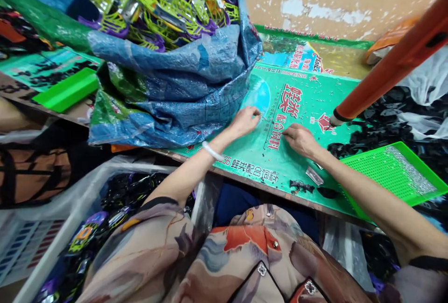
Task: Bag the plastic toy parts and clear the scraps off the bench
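Observation:
Both my hands rest on a green printed sheet [297, 107] that covers the table. My left hand [245, 121] lies at the foot of a blue woven sack [182, 84], its fingers curled and pinched on the sheet; a white bangle sits on that wrist. My right hand [299, 139] lies a little to the right, fingers bent down and pinched against the sheet. Tiny specks lie scattered on the sheet around both hands; what the fingers pinch is too small to make out. The sack is heaped with green and purple plastic clips [161, 0].
A green perforated tray [395, 175] with tiny metal bits stands at the right. Black plastic parts [385, 121] pile behind it. An orange tube [392, 63] slants in from the right. A metal piece [314, 175] and a black clip [301, 185] lie near the front edge. A white basket [105, 228] stands below left.

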`<state>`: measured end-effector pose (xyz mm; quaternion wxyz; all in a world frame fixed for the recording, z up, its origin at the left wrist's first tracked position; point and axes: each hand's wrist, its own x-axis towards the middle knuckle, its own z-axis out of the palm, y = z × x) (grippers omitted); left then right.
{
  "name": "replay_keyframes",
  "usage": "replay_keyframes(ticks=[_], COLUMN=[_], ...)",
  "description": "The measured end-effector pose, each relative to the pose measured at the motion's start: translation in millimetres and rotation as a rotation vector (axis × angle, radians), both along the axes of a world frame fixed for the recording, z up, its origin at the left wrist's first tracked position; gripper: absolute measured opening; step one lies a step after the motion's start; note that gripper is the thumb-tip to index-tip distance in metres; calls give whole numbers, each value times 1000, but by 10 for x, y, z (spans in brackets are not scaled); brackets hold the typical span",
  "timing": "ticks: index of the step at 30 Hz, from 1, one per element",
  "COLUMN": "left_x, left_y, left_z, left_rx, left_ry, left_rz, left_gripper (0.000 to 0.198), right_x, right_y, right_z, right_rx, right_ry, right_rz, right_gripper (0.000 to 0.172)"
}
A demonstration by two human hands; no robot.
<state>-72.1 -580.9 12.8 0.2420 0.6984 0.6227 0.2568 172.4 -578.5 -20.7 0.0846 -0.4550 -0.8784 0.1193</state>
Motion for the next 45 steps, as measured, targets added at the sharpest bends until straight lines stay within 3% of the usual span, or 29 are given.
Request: replay_keyframes(ticks=[2,5,9,13,18,23,27,33,40,45], left_x=[-135,-247,-260,-200,-52,115,139,133,133,148], left_y=[-282,-676,-914,-717,-102,339,369,322,317,273], left_z=[-37,-158,-372,-475,-471,-550,-611,-597,-607,-564], left_rx=[56,-6,-68,-72,-138,-108,-15,49,110,127], left_ry=[219,371,431,499,563,572,566,501,423,372], left_rz=[-23,-116,-219,-170,-82,-13,13,86,155,281], left_gripper=[33,61,75,69,74,76,74,72,63,60], right_x=[-107,-296,-457,-318,-53,-361,-665,-798,-832,-621], right_y=[-39,-42,-5,111,361,466,502,550,420,567], right_z=[-41,-79,-114,-132,-88,-34,42,141,28,36], right_rx=[97,185,197,199,243,192,68,-214,-108,-199], right_ry=[-24,-40,-68,-143,-209,-113,-134,-150,-89,86], right_rz=[86,240,420,452,73,7,-130,-311,-342,-340], right_gripper=[33,32,31,29,35,34,30,31,34,24])
